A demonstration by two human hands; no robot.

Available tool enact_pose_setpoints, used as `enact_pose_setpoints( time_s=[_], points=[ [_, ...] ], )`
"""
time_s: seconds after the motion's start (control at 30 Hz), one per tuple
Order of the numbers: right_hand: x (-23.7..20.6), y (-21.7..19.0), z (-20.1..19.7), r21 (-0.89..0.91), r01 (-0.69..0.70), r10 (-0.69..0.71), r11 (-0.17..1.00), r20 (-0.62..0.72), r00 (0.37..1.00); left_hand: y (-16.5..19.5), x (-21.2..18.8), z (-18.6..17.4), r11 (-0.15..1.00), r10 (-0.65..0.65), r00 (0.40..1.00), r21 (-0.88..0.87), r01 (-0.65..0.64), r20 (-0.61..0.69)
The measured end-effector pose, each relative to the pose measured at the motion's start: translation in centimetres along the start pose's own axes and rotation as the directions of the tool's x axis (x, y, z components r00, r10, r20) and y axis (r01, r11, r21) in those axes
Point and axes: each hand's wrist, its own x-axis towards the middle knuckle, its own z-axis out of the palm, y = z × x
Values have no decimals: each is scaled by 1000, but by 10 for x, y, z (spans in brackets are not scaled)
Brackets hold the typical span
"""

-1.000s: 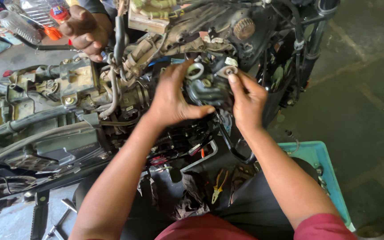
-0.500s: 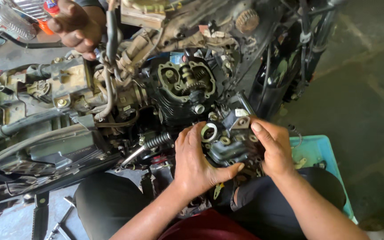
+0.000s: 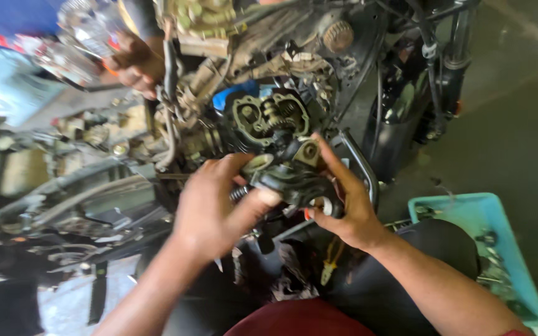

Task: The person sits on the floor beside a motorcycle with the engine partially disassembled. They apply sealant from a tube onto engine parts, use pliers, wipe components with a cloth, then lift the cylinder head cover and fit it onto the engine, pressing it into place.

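I have both hands wrapped around a dark metal engine cover (image 3: 294, 180), held just below the opened cylinder head (image 3: 269, 118) of the motorcycle engine. My left hand (image 3: 216, 202) grips the cover from its 9 o'clock side, thumb pressed along the lower edge, fingers curled over the top. My right hand (image 3: 344, 199) clasps it from the 3 o'clock side, index finger stretched up along the part toward 12 o'clock. The cover sits tilted between my palms, near the middle of the view and clear of the head, whose sprocket and inner parts lie exposed. At 10 o'clock, another person's hand (image 3: 133, 65) is closed on something near the frame; I cannot tell what. A turquoise plastic tray (image 3: 468, 214) lies on the concrete floor (image 3: 518, 124) at 4 o'clock, with small parts in it. The black exhaust pipe (image 3: 359, 165) curves just behind my right fingers.
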Motion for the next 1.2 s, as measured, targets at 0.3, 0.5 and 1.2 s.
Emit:
enact_pose_setpoints(
  time_s=[0.3, 0.5, 1.2],
  points=[
    [-4, 4, 28, 253, -169, 92, 953, 292, 952, -43, 25, -8, 382, -256, 590, -480, 790, 766],
    [-6, 0, 26, 166, -295, 220, 941, 364, 905, -51, 8, 18, 423, -314, 557, -412, 807, 769],
    [13, 15, -49, -635, 52, 65, 771, 160, 985, -159, 241, -122, 997, 54, 807, 76, -11, -588]
  ],
)
